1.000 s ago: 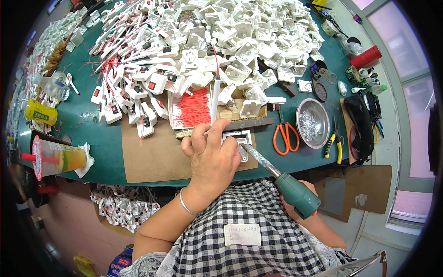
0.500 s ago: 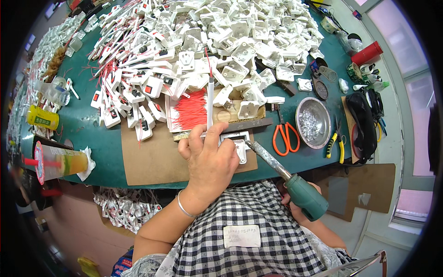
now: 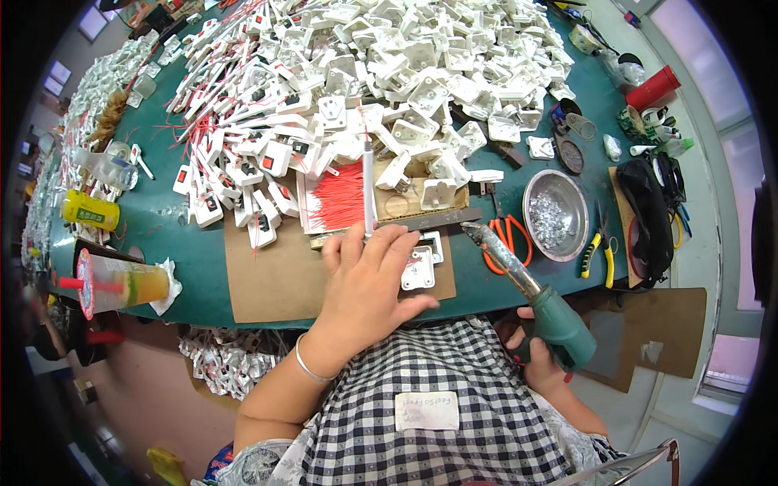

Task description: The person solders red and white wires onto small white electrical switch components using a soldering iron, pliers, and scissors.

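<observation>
My left hand point(image 3: 369, 275) lies palm down over the brown board, its fingers stretched forward and its thumb out to the right. Its fingertips reach a white plastic housing point(image 3: 417, 269) with small metal parts inside; the hand partly covers it. Just beyond the fingers stands a slim white tube-like piece point(image 3: 368, 190) with a red wire at its far end. My right hand point(image 3: 539, 352) is wrapped round the green handle of a soldering gun point(image 3: 559, 328). The gun's metal tip points up and left, apart from the housing, near the orange-handled scissors point(image 3: 509, 243).
Red cut wires point(image 3: 339, 198) lie in a bundle behind a dark metal bar point(image 3: 429, 219). White housings point(image 3: 421, 57) heap across the far table. At right are a metal bowl point(image 3: 554, 215) of small silvery pieces and yellow-handled pliers point(image 3: 598, 255); at left, a drink cup point(image 3: 121, 283).
The soldering gun has moved right, its tip drawn away from the housing. My left fingers have straightened and the thumb has swung out to the right. The view has shifted slightly.
</observation>
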The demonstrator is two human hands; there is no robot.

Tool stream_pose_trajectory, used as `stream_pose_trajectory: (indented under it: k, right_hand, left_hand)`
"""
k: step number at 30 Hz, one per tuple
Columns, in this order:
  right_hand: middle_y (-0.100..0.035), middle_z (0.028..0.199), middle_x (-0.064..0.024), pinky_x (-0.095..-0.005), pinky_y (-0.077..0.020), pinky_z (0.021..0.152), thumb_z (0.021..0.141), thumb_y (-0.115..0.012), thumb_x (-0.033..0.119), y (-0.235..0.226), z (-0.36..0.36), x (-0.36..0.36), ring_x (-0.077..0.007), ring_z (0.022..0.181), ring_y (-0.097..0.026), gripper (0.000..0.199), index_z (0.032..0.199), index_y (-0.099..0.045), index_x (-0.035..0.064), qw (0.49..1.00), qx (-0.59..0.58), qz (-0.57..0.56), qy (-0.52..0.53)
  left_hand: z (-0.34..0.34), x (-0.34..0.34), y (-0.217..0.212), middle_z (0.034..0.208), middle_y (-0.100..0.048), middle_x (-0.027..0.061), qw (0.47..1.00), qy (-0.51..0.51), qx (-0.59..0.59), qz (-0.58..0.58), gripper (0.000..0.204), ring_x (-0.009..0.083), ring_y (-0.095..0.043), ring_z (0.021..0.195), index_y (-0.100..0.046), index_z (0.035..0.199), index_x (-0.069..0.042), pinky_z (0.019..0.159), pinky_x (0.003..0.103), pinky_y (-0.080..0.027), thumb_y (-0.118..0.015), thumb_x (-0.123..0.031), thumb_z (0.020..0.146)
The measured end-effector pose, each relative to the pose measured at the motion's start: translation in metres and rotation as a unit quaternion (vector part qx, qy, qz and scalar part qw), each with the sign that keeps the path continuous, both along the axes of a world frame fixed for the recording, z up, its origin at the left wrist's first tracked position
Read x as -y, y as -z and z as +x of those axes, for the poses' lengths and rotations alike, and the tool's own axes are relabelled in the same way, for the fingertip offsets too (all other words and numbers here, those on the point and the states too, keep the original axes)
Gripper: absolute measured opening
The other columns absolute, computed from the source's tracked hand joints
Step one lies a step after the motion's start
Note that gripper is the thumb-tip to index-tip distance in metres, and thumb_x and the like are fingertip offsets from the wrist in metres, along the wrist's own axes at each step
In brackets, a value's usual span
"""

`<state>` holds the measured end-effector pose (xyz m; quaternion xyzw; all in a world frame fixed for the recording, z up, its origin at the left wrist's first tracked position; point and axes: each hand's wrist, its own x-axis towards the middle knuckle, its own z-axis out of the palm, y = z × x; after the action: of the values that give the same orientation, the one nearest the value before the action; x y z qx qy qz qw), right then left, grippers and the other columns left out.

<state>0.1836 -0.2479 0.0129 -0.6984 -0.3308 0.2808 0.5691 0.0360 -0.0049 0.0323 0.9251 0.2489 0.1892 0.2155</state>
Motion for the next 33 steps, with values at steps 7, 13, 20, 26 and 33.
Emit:
stream_pose_trajectory:
  k: [7, 13, 20, 26, 33]
  right_hand:
    - [-0.059, 0.073, -0.0093, -0.0249, -0.0444, 0.053, 0.090, -0.054, 0.037, -0.005, -0.012, -0.007, -0.0152, 0.064, -0.054, 0.052, 0.122, -0.046, -0.0028, 0.996, -0.066, 0.031, 0.059]
    - [-0.058, 0.074, -0.0098, -0.0280, -0.0490, 0.061, 0.095, -0.044, 0.035, 0.004, 0.003, -0.002, -0.0174, 0.072, -0.055, 0.048, 0.126, -0.041, -0.0011, 0.994, -0.032, 0.026, 0.100]
    - [-0.056, 0.092, -0.0126, -0.0262, -0.0447, 0.056, 0.089, -0.054, 0.040, 0.012, 0.009, -0.027, -0.0150, 0.066, -0.053, 0.056, 0.120, -0.044, -0.0053, 0.992, -0.045, 0.095, 0.068]
    - [-0.056, 0.085, -0.0106, -0.0284, -0.0437, 0.064, 0.090, -0.051, 0.037, 0.002, -0.012, -0.051, -0.0151, 0.065, -0.051, 0.051, 0.118, -0.047, -0.0058, 0.988, -0.006, 0.117, 0.097]
    - [-0.056, 0.095, -0.0116, -0.0267, -0.0442, 0.061, 0.092, -0.048, 0.035, 0.013, 0.001, -0.026, -0.0151, 0.068, -0.052, 0.049, 0.121, -0.045, -0.0037, 0.994, -0.020, 0.090, 0.063]
  left_hand:
    - [-0.010, -0.005, 0.027, 0.117, -0.048, 0.0034, 0.998, 0.040, 0.044, 0.001, 0.065, 0.0304, -0.039, 0.112, -0.059, 0.113, -0.012, 0.094, 0.045, -0.029, -0.082, -0.026, 0.055]
    - [-0.045, -0.006, 0.005, 0.113, -0.048, 0.0018, 0.991, 0.035, 0.085, 0.101, 0.049, 0.0263, -0.039, 0.113, -0.061, 0.107, -0.012, 0.096, 0.041, -0.029, -0.076, -0.024, 0.061]
    - [-0.211, 0.033, 0.039, 0.115, -0.051, -0.0029, 0.973, -0.076, -0.080, 0.205, 0.051, 0.0209, -0.040, 0.112, -0.063, 0.113, -0.015, 0.092, 0.038, -0.033, -0.069, -0.028, 0.065]
    - [-0.357, 0.050, 0.085, 0.125, -0.048, 0.0012, 0.906, -0.259, -0.277, 0.187, 0.064, 0.0275, -0.042, 0.115, -0.058, 0.121, -0.017, 0.096, 0.045, -0.031, -0.077, -0.023, 0.061]
    - [-0.399, -0.015, 0.117, 0.134, -0.045, 0.0043, 0.781, -0.392, -0.467, 0.133, 0.067, 0.0313, -0.034, 0.130, -0.053, 0.128, -0.016, 0.106, 0.052, -0.025, -0.077, -0.024, 0.066]
